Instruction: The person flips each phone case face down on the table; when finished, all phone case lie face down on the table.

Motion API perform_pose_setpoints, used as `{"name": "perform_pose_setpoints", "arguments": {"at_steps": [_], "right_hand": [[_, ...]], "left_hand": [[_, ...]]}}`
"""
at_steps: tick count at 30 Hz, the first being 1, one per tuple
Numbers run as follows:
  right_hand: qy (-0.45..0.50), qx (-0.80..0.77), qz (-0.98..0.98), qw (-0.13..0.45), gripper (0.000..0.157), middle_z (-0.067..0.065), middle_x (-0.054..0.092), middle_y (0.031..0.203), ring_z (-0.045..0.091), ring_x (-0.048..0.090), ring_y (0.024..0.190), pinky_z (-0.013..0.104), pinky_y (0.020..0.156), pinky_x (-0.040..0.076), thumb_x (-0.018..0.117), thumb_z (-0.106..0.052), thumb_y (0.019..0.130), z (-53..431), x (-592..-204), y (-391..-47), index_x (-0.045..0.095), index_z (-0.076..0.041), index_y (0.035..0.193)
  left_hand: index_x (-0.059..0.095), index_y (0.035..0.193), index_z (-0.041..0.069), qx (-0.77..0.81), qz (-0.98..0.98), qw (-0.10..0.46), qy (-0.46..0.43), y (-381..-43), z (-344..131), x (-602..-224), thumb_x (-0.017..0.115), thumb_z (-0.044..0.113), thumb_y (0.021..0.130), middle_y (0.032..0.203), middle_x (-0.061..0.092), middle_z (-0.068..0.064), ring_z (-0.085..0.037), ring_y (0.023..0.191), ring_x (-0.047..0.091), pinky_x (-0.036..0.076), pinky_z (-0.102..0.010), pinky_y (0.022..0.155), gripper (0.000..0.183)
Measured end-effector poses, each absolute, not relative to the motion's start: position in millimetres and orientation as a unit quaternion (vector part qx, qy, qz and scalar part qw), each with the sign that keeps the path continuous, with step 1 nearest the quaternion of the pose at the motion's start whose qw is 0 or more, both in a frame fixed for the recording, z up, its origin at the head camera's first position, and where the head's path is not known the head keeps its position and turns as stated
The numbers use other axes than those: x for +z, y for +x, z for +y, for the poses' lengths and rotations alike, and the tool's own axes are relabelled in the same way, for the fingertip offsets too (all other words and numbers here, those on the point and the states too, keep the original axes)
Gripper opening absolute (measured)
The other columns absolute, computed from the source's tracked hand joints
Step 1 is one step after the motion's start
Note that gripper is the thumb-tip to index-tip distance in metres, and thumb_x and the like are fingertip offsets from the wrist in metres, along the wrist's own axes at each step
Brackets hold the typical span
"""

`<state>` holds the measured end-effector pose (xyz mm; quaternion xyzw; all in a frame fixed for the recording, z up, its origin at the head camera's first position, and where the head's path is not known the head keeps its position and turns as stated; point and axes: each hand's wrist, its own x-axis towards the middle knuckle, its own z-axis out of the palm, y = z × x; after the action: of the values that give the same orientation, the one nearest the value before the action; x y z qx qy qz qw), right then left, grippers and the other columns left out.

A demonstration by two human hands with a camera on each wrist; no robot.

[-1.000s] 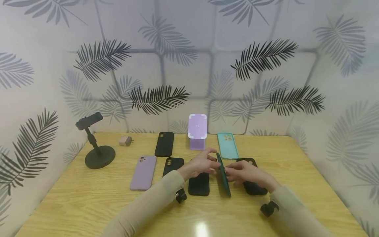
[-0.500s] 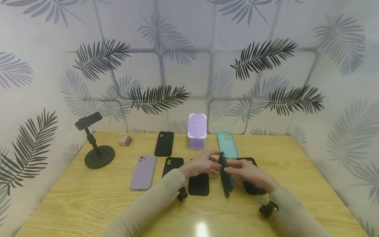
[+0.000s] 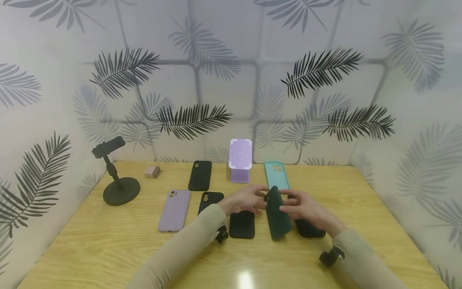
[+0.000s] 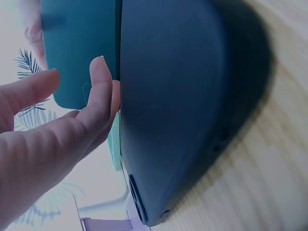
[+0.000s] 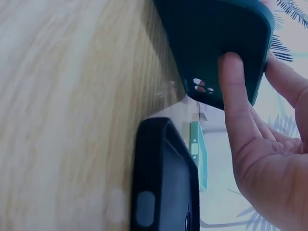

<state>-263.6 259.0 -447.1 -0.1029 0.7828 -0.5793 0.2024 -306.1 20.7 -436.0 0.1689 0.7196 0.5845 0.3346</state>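
Two hands meet at the green case (image 3: 278,216), which stands tilted above the table (image 3: 104,249), between the middle black case (image 3: 242,225) and the right black case (image 3: 311,228). The right hand (image 3: 306,208) has a pinching grip near its far end: one digit presses on the back, another lies at the edge. The left hand (image 3: 245,201) has a looser grip, thumb and forefinger spread, fingertips at the case's left side; I cannot tell whether it bears any weight.

The likeliest trouble is a slip. Such a light hold at one end could let the low, near end swing down and knock either black case askew. Letting go with one hand early might drop it across the right black case, since that lies just beside. A fingertip pressed too hard could also tip it over. Whether its lower end touches the table is unclear.

It looks dark green and smooth, with rounded corners. Camera holes (image 5: 200,87) sit by one corner; paler tones show through them, so it is probably empty.
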Motion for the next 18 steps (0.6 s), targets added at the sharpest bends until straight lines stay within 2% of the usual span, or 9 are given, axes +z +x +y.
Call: {"name": "perform_pose_setpoints", "arguments": {"at_steps": [8,18], "right_hand": [[-0.091,-0.556,0.808,0.171,0.064,0.028,0.061,0.123,0.021,0.066,0.084,0.04,0.072,0.061,0.072,-0.02,0.091,264.0,-449.6,-258.6,0.041,0.004,0.142],[-0.076,-0.545,0.815,0.18,0.065,0.023,0.067,0.114,0.021,0.068,0.081,0.039,0.07,0.062,0.073,-0.015,0.089,264.3,-450.6,-258.8,0.043,0.008,0.141]], "left_hand": [[0.033,0.151,0.005,0.569,0.731,0.336,0.168,-306.7,18.6,-434.9,0.056,0.001,0.096,0.154,0.033,-0.023,-0.039,0.131,0.049,0.052,-0.052,0.097,0.06],[0.033,0.151,0.004,0.551,0.746,0.329,0.179,-309.2,18.3,-430.1,0.054,0.005,0.098,0.151,0.036,-0.025,-0.039,0.132,0.047,0.052,-0.052,0.097,0.057]]}}
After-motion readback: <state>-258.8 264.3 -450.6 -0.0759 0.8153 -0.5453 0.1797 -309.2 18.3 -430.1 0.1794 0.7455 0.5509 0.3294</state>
